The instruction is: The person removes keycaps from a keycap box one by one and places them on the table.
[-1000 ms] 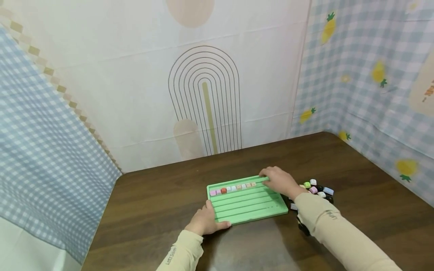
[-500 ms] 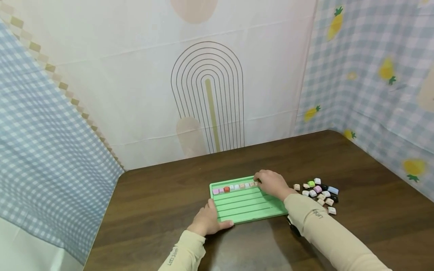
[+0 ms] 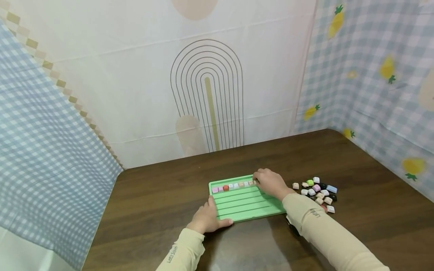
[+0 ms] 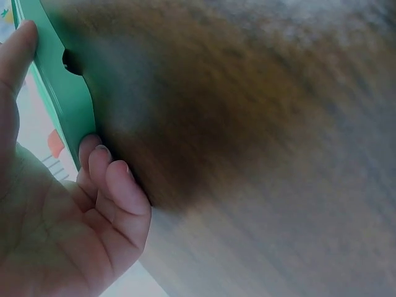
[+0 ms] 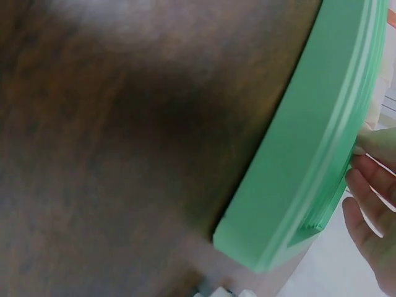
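A light green ridged tray point(image 3: 249, 205) lies on the table, with a row of small keycaps point(image 3: 236, 186) in its far groove: pink, red, white and beige. At its near left corner my left hand point(image 3: 205, 217) grips it, thumb along the front edge, fingers against the left side. My right hand point(image 3: 271, 183) reaches over the far right part. Its thumb and fingertips pinch a small pale keycap point(image 5: 359, 150) at the row's right end, mostly hidden by the fingers. In the left wrist view the left fingers point(image 4: 127, 185) curl against the tray's side.
On the dark wooden table point(image 3: 162, 199), a loose pile of keycaps point(image 3: 320, 192) lies right of the tray, partly behind the right sleeve point(image 3: 325, 226). Behind stands a white patterned cloth point(image 3: 149, 82), with checked cloths on both sides.
My right hand has moved left along the far groove to the end of the keycap row, then stayed there. More of the loose pile shows now. My left hand keeps its hold on the tray.
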A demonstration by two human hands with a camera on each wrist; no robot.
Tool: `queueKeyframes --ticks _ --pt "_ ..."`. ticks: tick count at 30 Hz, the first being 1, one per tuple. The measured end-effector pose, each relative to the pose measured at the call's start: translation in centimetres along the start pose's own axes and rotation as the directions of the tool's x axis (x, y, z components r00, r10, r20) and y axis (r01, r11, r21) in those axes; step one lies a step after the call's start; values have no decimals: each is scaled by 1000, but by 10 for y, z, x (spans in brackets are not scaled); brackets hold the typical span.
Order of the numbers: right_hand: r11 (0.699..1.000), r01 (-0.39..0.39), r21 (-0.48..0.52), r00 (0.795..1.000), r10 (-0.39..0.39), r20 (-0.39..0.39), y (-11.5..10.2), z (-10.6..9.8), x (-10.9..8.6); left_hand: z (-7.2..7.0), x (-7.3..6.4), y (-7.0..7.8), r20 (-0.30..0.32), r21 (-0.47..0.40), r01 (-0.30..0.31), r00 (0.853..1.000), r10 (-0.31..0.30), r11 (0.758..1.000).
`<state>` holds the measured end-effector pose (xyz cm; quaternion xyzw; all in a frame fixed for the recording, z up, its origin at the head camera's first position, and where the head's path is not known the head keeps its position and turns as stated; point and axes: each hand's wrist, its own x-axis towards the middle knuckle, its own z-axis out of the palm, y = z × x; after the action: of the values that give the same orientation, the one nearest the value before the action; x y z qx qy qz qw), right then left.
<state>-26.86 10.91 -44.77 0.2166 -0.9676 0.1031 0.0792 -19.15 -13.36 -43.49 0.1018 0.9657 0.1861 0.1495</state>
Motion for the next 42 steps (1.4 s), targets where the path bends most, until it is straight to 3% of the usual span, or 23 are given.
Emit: queueKeyframes --ticks 5,11,18,23,28,35,42 --pt "1000 -2 -8 999 2 -48 3 -4 -2 2 1 -1 8 -8 4 1000 -4 1000" --pt "994 -82 70 993 88 -76 20 -27 -6 3 3 -4 9 22 6 1000 -6 1000" --pt "968 -219 124 975 223 -19 62 -47 -22 2 3 -5 12 25 10 1000 -10 1000" --pt "955 -276 105 961 273 41 88 -44 -38 1 3 -4 14 21 12 1000 -12 1000" --pt "952 -300 53 948 292 124 99 -38 -49 1 4 -3 13 24 9 1000 -10 1000" --pt "944 -326 55 930 310 198 99 -36 -50 1 3 -2 3 36 5 1000 -5 999" --pt "963 -263 65 953 249 170 97 -47 -46 0 3 -2 -1 18 9 1000 -9 1000"
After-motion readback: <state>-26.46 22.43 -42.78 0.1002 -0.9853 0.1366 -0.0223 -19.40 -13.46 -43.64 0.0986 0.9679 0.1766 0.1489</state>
